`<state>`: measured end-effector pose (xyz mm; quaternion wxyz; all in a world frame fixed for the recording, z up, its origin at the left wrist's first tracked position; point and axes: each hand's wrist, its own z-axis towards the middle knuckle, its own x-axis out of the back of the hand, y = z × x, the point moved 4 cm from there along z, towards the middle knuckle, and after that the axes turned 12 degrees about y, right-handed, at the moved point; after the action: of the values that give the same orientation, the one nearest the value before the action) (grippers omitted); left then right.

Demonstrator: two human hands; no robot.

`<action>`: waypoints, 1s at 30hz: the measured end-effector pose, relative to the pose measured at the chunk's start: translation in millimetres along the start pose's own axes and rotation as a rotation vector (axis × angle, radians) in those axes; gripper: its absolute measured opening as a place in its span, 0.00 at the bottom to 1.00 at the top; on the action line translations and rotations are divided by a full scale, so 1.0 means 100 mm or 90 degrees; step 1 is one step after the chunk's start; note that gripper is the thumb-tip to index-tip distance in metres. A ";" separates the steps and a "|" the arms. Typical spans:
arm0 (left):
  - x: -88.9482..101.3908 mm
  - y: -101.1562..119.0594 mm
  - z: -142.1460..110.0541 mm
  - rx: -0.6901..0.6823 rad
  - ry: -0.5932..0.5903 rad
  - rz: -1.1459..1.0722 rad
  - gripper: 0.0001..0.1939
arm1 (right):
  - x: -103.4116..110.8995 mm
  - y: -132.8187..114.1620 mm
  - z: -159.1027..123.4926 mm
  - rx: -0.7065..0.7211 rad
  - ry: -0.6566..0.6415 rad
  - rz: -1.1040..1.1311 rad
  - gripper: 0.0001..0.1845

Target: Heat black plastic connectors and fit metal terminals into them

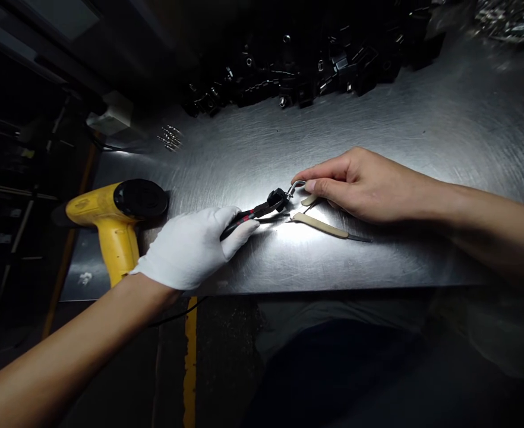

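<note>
My left hand point(191, 244), in a white glove, is closed around a pair of pliers point(239, 223) with black and red handles. A small black part point(278, 199) sits at the jaws of the pliers. My bare right hand point(360, 184) pinches a shiny bent metal rod point(296, 185) between thumb and fingers. The rod's near end meets the black part; whether it goes inside I cannot tell. Below my right hand, a tool with beige handles point(322, 226) lies on the metal table point(253, 137), partly covered by that hand.
A yellow heat gun point(114, 232) stands left of my gloved hand. Several small metal pins point(169, 138) lie farther back. Along the rear is a heap of black parts point(302, 71). Shiny metal pieces point(511, 21) fill the far right corner. A pale box point(114, 113) sits at back left.
</note>
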<state>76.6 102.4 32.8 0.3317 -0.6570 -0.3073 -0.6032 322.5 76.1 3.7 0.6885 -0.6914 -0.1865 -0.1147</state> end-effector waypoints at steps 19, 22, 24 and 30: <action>-0.05 0.02 -0.10 -0.019 0.023 0.017 0.27 | -0.04 -0.05 -0.03 -0.061 0.024 0.017 0.17; -0.05 0.04 -0.17 -0.011 0.043 -0.005 0.27 | -0.06 -0.07 -0.04 -0.191 -0.008 0.149 0.15; -0.04 0.03 -0.24 0.002 0.085 -0.028 0.26 | -0.09 -0.10 -0.03 -0.276 -0.037 0.215 0.15; -0.06 -0.12 -0.56 0.125 0.291 -0.219 0.17 | -0.31 -0.23 0.20 -0.373 -0.082 0.259 0.14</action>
<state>33.4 64.3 30.9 0.3470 -0.4074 -0.3887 -0.7500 282.7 92.1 11.5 0.4570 -0.8880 -0.0471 0.0199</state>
